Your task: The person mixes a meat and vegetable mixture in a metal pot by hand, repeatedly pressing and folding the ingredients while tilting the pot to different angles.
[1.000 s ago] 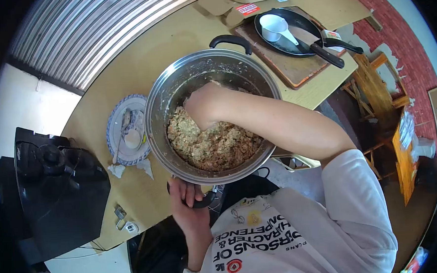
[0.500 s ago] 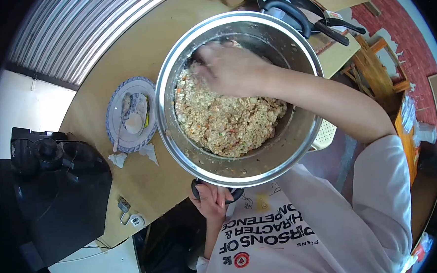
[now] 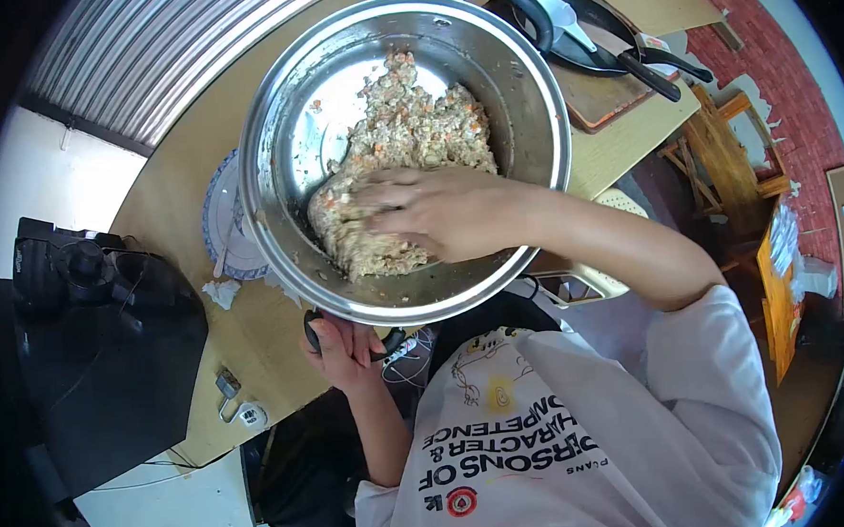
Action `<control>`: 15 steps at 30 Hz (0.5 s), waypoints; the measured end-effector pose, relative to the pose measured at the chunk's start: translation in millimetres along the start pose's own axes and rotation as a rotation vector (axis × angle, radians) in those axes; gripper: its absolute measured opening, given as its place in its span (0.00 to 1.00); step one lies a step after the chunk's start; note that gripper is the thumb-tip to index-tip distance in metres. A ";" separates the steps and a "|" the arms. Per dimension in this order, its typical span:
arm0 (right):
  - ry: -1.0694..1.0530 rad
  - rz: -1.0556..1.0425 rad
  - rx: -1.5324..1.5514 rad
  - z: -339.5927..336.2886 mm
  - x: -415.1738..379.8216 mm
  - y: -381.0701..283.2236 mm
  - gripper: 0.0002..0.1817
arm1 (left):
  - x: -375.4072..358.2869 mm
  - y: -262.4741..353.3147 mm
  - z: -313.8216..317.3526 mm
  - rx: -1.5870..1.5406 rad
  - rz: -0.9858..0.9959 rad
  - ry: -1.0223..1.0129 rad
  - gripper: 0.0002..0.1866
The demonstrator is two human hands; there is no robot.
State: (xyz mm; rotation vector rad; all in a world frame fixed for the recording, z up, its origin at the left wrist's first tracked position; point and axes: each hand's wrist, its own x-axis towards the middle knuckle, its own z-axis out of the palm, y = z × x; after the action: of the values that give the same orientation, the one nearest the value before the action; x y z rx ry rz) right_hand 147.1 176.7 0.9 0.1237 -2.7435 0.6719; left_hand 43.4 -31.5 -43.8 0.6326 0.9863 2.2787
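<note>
A large steel pot [image 3: 534, 105] tilts toward me, with a coarse, pale minced mixture [image 3: 429, 125] flecked with orange bits inside. My right hand [image 3: 443, 210] is down in the pot, fingers stretched out and apart, pressing on the near part of the mixture. Some fingertips are sunk in it and blurred. At the pot's near side, my left hand [image 3: 343, 352] is wrapped round the black handle [image 3: 388, 345]. A second black handle [image 3: 523, 10] shows on the far side. Bare metal shows on the pot's bottom at the left.
Left of the pot, a blue-rimmed plate [image 3: 217, 222] with a spoon is partly covered by it. A black appliance [image 3: 111, 347], crumpled tissue [image 3: 221, 293] and a padlock [image 3: 226, 388] are farther left. A frying pan [image 3: 592, 40] lies on a board [image 3: 604, 96] at the back right.
The pot has shifted left and away from me, with my left hand still on its handle. My right hand has come from the far side to the near side; the mixture now lies heaped differently.
</note>
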 end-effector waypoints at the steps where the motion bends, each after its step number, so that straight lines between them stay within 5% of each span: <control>1: -0.003 0.003 -0.001 -7.6 -8.9 0.3 0.18 | -1.9 -0.4 -3.2 -0.003 -0.003 0.001 0.18; 3: -0.135 0.028 -0.178 -30.5 -19.1 0.7 0.18 | -3.4 -0.7 -6.2 0.055 -0.038 0.092 0.17; 5: -0.046 0.130 -0.158 -65.4 -13.7 -6.3 0.17 | -2.3 0.9 -4.7 0.083 -0.006 0.039 0.17; 6: 0.152 0.165 -0.126 -70.0 -6.6 1.7 0.10 | -3.3 1.1 -2.1 0.110 0.023 -0.012 0.17; 9: 0.534 0.278 -0.124 -61.8 27.6 35.7 0.12 | -6.4 3.1 7.4 0.157 0.055 -0.124 0.17; 11: 0.661 0.446 0.242 -38.6 57.3 43.1 0.14 | -8.1 4.7 14.2 0.193 0.052 -0.102 0.19; 15: -0.211 0.443 0.120 -38.2 73.2 -20.8 0.11 | 0.4 11.5 18.7 0.292 0.049 -0.272 0.19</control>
State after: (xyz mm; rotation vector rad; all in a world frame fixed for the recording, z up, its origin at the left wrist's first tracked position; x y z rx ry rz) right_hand 91.7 175.3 65.6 -0.4223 -2.9571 0.9875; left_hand 51.1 -28.5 -23.4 1.0681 1.1844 2.0339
